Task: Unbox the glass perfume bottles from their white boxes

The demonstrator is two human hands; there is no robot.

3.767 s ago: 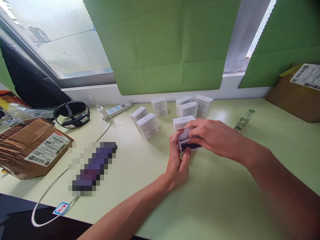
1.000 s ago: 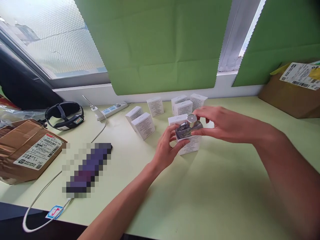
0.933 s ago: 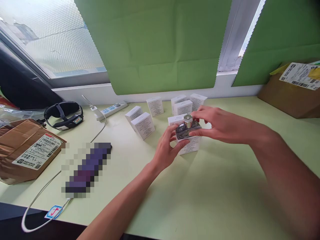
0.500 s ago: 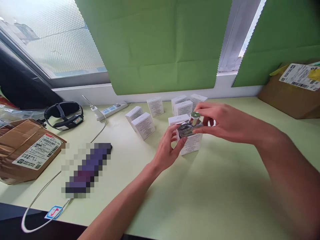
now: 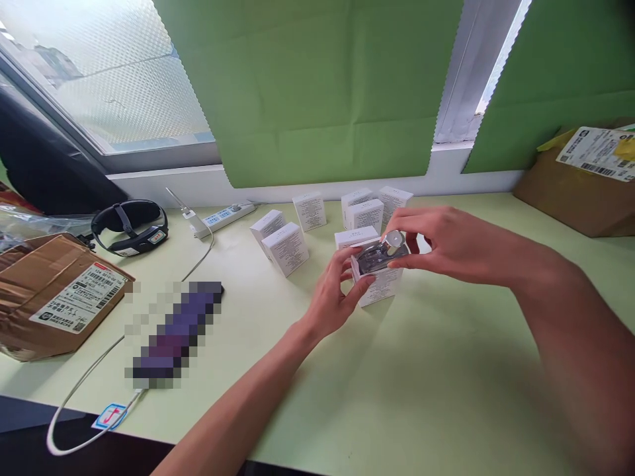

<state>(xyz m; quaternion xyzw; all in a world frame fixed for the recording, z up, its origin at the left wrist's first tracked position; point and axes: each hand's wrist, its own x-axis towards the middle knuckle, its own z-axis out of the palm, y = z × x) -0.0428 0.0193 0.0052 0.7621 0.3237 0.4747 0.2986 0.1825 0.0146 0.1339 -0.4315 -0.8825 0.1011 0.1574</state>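
1. Fingers of the left hand point(image 5: 333, 301) clasp the left side of a white box point(image 5: 381, 289), thumb on its near face; those of the right hand point(image 5: 441, 241) pinch a glass bottle point(image 5: 372, 259) by its right side — thumb near, forefinger far.
2. Pale green table point(image 5: 431, 383) spreads across the scene to a white ledge point(image 5: 169, 182).
3. Green blind point(image 5: 317, 92) hangs along the far side, right of a patterned window point(image 5: 124, 79).
4. Labelled brown cartons sit at either end: right carton point(image 5: 570, 192) far, left carton point(image 5: 40, 277) nearer and crumpled.
5. Black headset point(image 5: 131, 228) lies just beyond the left carton, left of a power strip point(image 5: 225, 217).
6. Pixelated dark object point(image 5: 178, 330) lies left of the left hand; a white cable point(image 5: 64, 453) loops from its near end.
7. Seven standing boxes point(image 5: 286, 250), also white, occupy the far middle — three of them grouped at the right.
8. White box, the held one, is just nearer than one of these.
9. Glass bottle tilts at that box's mouth; how deep it sits is hidden.
10. Silver cap point(image 5: 395, 242) tops the bottle, pointing up and right.
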